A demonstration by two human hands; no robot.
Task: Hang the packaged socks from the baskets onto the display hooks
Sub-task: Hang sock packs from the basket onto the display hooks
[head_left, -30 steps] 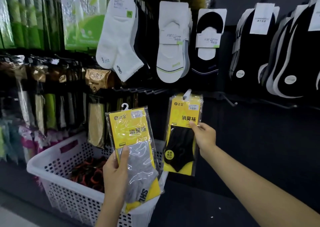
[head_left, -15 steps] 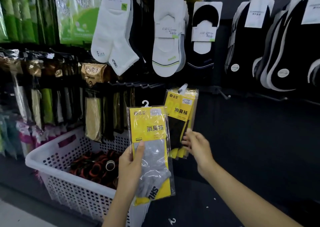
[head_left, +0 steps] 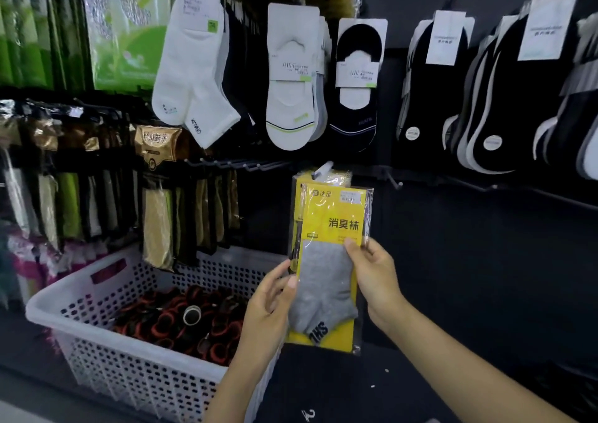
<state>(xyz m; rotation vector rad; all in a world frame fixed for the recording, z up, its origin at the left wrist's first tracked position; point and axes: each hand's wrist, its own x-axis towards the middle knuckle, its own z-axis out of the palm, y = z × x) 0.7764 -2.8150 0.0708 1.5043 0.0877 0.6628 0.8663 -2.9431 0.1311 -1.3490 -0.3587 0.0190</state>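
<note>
Yellow sock pack (head_left: pixel 327 270) pinched between left hand (head_left: pixel 268 303) and right hand (head_left: pixel 377 275).

Yellow pkg (head_left: pixel 333 215) w/ grey sock (head_left: pixel 323 293); white perforated basket (head_left: pixel 97 332); black/orange rolls (head_left: pixel 181 319).

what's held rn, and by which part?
The grey sock packet, by both hands: right hand grip on its right edge at mid-height, thumb on the front; left hand grip on its left edge, slightly lower.
</note>
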